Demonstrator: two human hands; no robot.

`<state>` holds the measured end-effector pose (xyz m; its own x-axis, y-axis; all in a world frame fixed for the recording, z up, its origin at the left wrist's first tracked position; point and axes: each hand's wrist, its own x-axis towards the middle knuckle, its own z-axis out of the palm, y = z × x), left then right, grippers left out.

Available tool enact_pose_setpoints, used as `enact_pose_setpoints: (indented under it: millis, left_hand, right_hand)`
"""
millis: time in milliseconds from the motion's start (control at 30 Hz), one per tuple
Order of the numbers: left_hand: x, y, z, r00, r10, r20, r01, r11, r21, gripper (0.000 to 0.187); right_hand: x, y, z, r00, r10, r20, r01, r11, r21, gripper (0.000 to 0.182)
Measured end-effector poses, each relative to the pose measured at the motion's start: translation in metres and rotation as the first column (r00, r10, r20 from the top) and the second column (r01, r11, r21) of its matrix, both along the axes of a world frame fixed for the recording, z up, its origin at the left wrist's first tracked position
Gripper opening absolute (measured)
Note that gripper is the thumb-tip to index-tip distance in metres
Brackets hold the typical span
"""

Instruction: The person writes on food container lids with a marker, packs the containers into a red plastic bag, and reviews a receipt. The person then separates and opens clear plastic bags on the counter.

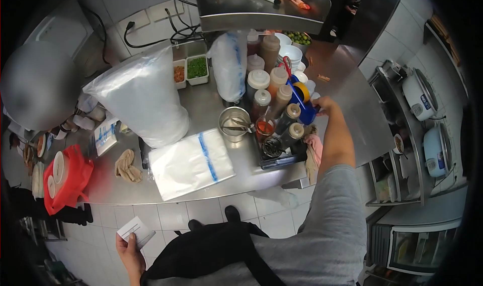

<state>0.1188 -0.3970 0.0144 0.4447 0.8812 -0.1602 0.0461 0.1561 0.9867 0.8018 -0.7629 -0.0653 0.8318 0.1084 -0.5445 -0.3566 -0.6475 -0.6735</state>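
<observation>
Though right grip's [327,105] closure at blue container [307,116] unclear, card [143,229] in left grip's [130,251] pinch.

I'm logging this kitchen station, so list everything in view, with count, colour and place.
Counter: one, silver, centre
Ledge: one, silver, top
Large bag: one, whitish, counter's left
Plastic stack: one, white and blue, counter front
Cloth: one, beige, counter's left
Carrier bag: one, red, far left
Trays: two, white, counter rear
Metal pot: one, silver, counter middle
Squeeze bottles: several, mixed, right of pot
Bowls: several, white, rear right
Container: one, blue, counter's right
Cookers: two, pale, far right
Paper slip: one, white, lower left
Shoes: two, black, bottom centre
Left hand: one, bare, holding the slip
Right hand: one, bare, at the container
</observation>
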Motion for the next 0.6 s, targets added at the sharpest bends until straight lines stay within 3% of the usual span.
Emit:
enact_pose_setpoints:
  millis: [100,167,267,500,600]
  left_hand:
    - [0.007,-0.009,0.003,1.0,-0.012,0.008,0.012,1.0,-0.026,0.022]
    - [0.011,-0.011,0.0,1.0,-0.031,0.002,0.031,0.999,-0.033,0.023]
    - [0.021,-0.013,-0.001,0.997,-0.068,-0.022,0.067,0.997,-0.025,0.025]
    - [0.041,-0.024,0.008,0.989,-0.148,0.0,0.148,0.988,-0.036,0.027]
    - [0.048,-0.032,0.011,0.994,-0.106,-0.034,0.106,0.994,-0.002,0.028]
  right_hand:
    - [0.001,-0.033,-0.016,0.999,-0.007,-0.035,0.019,0.929,0.369,0.02]
    - [-0.008,-0.053,-0.022,0.994,-0.066,-0.082,0.102,0.794,0.599,0.016]
    - [-0.018,-0.07,-0.036,0.99,-0.089,-0.105,0.138,0.645,0.752,0.016]
    - [-0.025,-0.072,-0.062,0.998,0.004,0.057,-0.036,0.817,0.575,0.014]
    - [-0.009,-0.075,-0.098,0.95,0.049,0.307,-0.196,0.861,0.469,0.015]
